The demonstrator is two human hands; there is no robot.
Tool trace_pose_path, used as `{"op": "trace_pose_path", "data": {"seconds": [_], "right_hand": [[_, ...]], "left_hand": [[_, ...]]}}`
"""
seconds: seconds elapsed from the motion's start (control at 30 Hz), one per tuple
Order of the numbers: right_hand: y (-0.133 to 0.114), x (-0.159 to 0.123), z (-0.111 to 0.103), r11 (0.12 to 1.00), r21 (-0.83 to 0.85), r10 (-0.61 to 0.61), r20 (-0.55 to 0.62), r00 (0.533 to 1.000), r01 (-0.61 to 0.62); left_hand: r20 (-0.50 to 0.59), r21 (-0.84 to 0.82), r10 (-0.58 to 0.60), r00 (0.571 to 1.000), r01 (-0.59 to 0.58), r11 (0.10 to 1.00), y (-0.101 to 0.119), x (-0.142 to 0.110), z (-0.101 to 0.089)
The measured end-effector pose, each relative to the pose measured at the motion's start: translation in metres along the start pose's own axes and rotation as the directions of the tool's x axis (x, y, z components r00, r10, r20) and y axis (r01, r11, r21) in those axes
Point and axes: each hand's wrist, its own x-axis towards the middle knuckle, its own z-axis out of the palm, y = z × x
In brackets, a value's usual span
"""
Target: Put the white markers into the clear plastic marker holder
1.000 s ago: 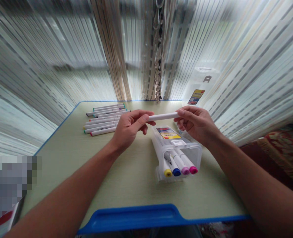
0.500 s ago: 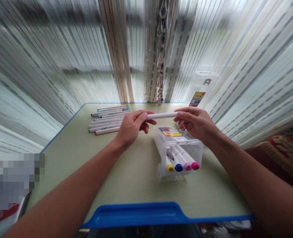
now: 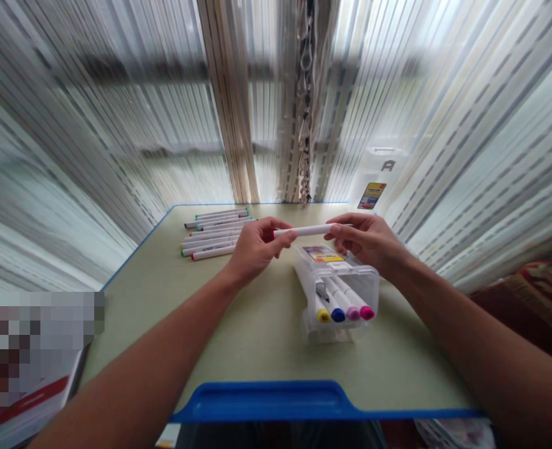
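Note:
Between my two hands a white marker (image 3: 310, 231) with a red end is held level above the table. The fingers of my left hand (image 3: 262, 246) pinch it near the red end. At the opposite end, my right hand (image 3: 365, 240) grips it between thumb and fingers. Just below lies a clear plastic marker case (image 3: 305, 287), its opening facing me. Inside are several markers with yellow, blue, light purple and pink (image 3: 367, 313) ends, and one dark grey tip shows among them. Left of my left hand, several white markers (image 3: 214, 252) lie side by side.
The pale green table (image 3: 257, 349) has a blue rim with a blue tray ledge (image 3: 271, 399) at the front. A clear plastic piece with a label (image 3: 372, 195) stands at the back right. String curtains (image 3: 238, 125) hang behind. Patterned fabric (image 3: 542, 293) is at the right.
My left fingers have shifted on the marker, so its red end now shows. Both hands still hold it. The whole view has moved slightly.

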Motion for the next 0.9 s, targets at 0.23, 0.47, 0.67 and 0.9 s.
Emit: {"op": "trace_pose_path", "data": {"seconds": [0.23,0.47,0.67,0.9], "right_hand": [[0.0005,0.0001,-0.0006,0.999,-0.021,-0.041,0.022,0.999,0.041],[0.0013,0.0022,-0.0023,0.998,-0.027,-0.048,-0.003,0.999,0.048],[0.0033,0.0043,-0.0068,0.999,0.011,-0.051,-0.022,0.998,0.052],[0.0006,0.0045,-0.0059,0.999,0.030,-0.029,-0.062,0.998,0.030]], "left_hand": [[0.006,0.034,0.008,1.000,-0.008,0.999,0.0013,0.0006,0.0000],[0.022,0.004,0.018,1.000,-0.018,1.000,0.0044,-0.0002,0.0001],[0.057,-0.036,0.018,0.998,-0.016,0.999,0.0044,0.0001,-0.0008],[0.085,-0.153,-0.031,0.996,0.044,0.987,0.0043,-0.0001,-0.0013]]}}
